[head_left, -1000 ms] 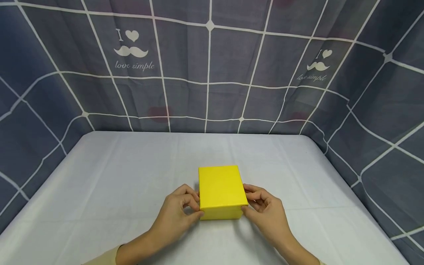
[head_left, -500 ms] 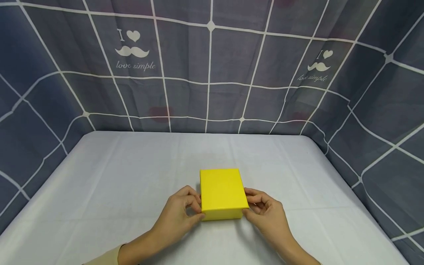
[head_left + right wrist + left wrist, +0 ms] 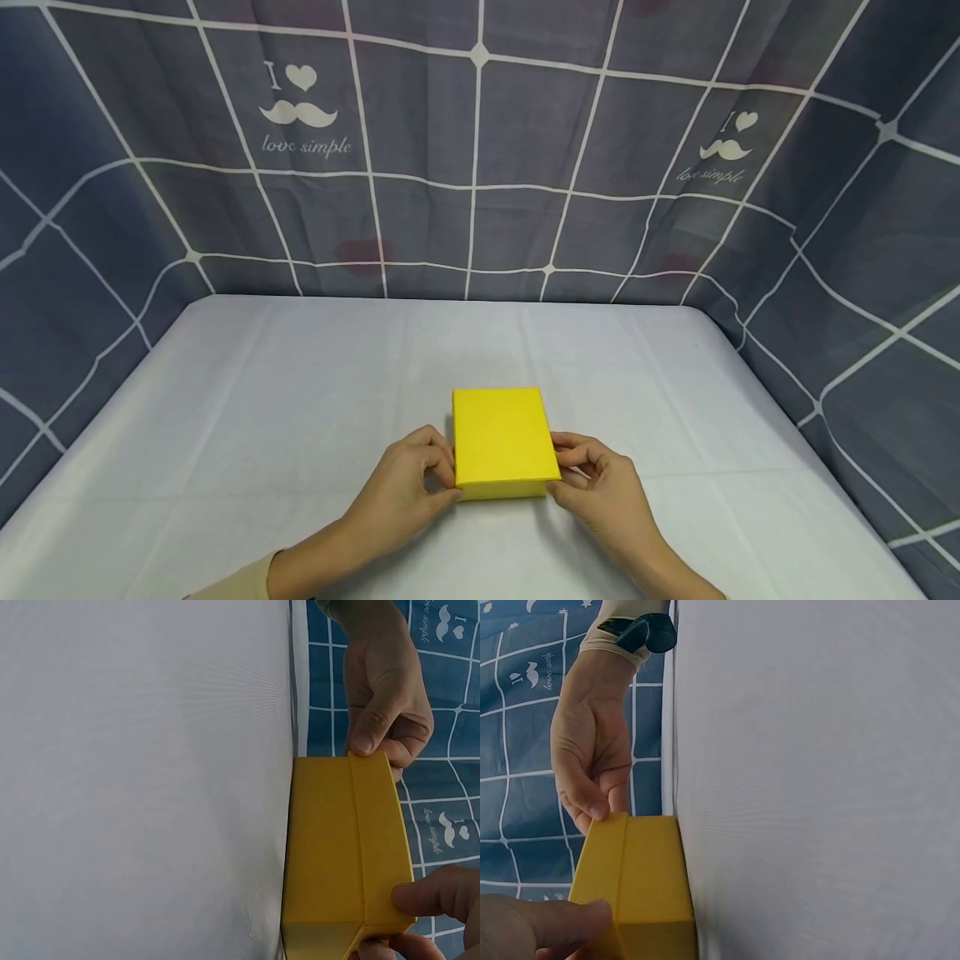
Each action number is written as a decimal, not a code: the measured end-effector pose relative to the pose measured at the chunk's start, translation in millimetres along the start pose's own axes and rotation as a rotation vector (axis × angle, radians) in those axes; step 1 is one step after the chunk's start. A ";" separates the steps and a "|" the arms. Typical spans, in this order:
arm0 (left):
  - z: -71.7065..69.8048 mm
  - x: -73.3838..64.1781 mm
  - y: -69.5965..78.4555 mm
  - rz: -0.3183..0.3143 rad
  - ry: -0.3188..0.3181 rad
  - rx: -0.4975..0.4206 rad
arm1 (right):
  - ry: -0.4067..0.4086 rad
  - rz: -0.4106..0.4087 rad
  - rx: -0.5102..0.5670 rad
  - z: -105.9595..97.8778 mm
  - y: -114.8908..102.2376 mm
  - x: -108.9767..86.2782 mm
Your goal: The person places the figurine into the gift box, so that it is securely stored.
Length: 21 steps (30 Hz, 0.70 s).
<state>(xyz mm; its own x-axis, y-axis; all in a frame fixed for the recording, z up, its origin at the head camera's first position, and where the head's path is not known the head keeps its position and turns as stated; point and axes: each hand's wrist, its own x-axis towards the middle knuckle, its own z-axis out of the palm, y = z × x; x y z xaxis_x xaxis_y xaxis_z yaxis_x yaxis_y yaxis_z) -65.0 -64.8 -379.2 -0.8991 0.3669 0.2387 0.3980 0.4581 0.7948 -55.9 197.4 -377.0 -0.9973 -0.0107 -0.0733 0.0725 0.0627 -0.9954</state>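
Note:
A yellow square box (image 3: 498, 492) stands upright on the white tabletop, its flat lid (image 3: 504, 435) on top. Both wrist views show a seam between the lid (image 3: 604, 855) and the lower part of the box (image 3: 322, 840). At the left side my left hand (image 3: 407, 477) pinches the lid, thumb at the near corner and fingers along the edge. My right hand (image 3: 602, 486) grips the opposite side the same way. The thumbs press the lid's front corners. The inside of the box is hidden, and some fingertips are covered by its sides.
A white cloth (image 3: 300, 383) with faint creases covers the table. Dark blue-grey curtains (image 3: 420, 225) with white grid lines and printed words enclose the back and both sides. A dark band (image 3: 649, 634) with a round piece sits on the right wrist.
The lid has come down over the box in both hands, and less of the lower front wall shows now. Both hands have sunk slightly with it.

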 end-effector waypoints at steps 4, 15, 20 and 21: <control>1.4 0.3 0.2 0.012 -0.005 0.012 | 0.011 0.010 -0.027 -0.9 -0.9 -1.0; 2.2 0.9 1.7 0.036 0.001 0.032 | -0.007 0.028 -0.006 -4.4 -0.4 -1.0; 0.0 2.1 1.7 0.032 -0.017 0.061 | -0.027 0.047 -0.051 -8.9 -2.7 -2.6; -0.9 1.9 1.8 0.026 -0.024 0.067 | -0.034 0.050 -0.072 -10.2 -3.4 -3.3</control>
